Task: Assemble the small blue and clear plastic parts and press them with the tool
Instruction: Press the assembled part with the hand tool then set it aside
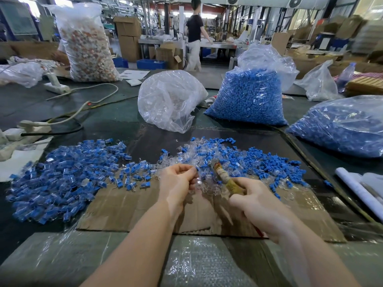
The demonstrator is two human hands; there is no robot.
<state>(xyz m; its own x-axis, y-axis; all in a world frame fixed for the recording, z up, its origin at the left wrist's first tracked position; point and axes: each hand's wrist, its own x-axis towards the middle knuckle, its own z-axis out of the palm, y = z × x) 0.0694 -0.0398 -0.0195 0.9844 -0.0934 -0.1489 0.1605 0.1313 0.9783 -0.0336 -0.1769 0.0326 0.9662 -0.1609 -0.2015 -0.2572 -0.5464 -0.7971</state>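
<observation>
Factory floor: bulk bags of blue parts [246,98] at 1 o'clock, stacked cartons [128,36] at 11, worker [193,34] at 12.

A loose heap of unassembled parts [238,160], small blue plugs mixed with clear plastic housings, sprawls across the right middle of the worktop, its near edge spilling onto a sheet of cardboard [128,206]. To the left lies a broader pile of joined pieces [68,175], blue inside clear. The tool [226,180], a short stick with a worn, tape-wrapped yellowish handle, points up and away, tilted left, over the loose heap.
</observation>
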